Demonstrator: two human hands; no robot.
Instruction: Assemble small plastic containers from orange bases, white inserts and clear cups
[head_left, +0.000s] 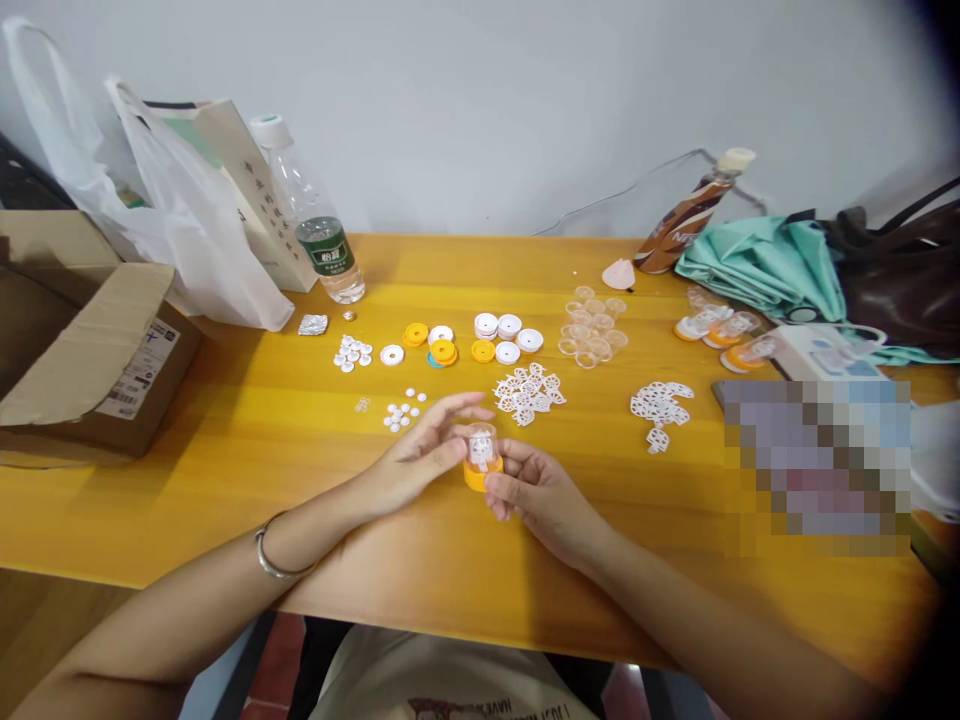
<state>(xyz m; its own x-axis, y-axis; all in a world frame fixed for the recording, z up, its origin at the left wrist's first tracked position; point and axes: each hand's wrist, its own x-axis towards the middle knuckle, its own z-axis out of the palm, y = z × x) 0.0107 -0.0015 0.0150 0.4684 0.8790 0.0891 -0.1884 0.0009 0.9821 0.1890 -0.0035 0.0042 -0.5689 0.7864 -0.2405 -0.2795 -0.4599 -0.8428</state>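
Between my hands is a small clear-domed toy (483,458) with an orange base and a white cut-out figure inside. It stands nearly upright just above the table. My left hand (424,450) is closed around its clear dome, thumb in front and fingers behind. My right hand (536,490) grips the orange base, its thumb on the near side. Just beyond lie a heap of white openwork cut-outs (529,393) and small white round caps (401,413). Farther back sit white ring bases (508,327), orange ring bases (443,351) and clear dome covers (592,327).
More cut-outs (660,408) lie right. Several assembled domed toys (750,352) rest near a green cloth bundle (750,262). A cardboard box (82,370), plastic bag (202,220) and water bottle (322,235) stand left; a brown drink bottle (686,218) leans back right.
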